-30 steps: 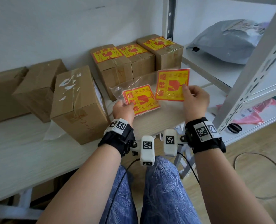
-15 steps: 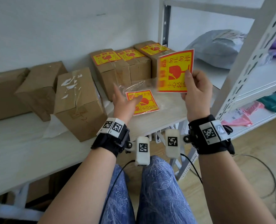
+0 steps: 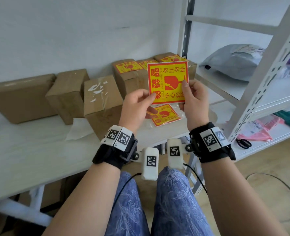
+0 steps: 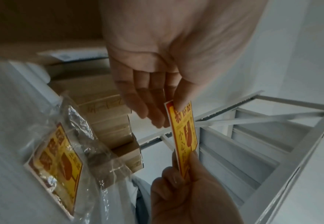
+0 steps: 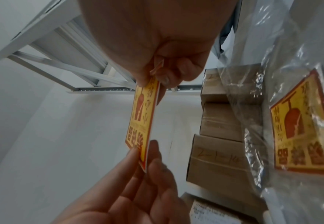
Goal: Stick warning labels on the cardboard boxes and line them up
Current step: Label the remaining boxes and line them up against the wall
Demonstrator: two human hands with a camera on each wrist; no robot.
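Observation:
I hold one yellow-and-red warning label [image 3: 168, 82] upright in front of me with both hands. My left hand [image 3: 149, 98] pinches its lower left corner, and my right hand [image 3: 186, 89] pinches its lower right edge. The left wrist view shows the label [image 4: 184, 133] edge-on, and so does the right wrist view [image 5: 142, 121]. A clear bag of more labels [image 3: 164, 114] lies on the white table [image 3: 30, 155] below my hands. Three labelled boxes [image 3: 129, 72] stand in a row at the wall. Unlabelled cardboard boxes [image 3: 100, 99] [image 3: 67, 92] [image 3: 21, 96] sit to their left.
A white metal shelf unit [image 3: 266, 74] stands on the right with a grey mailer bag [image 3: 232, 63], pink bags [image 3: 260, 126] and black scissors [image 3: 243, 143] on its shelves. A crumpled white sheet [image 3: 78, 132] lies by the nearest box.
My left hand has let go of the bag on the table and risen to pinch the label. The right hand has brought the label toward the middle.

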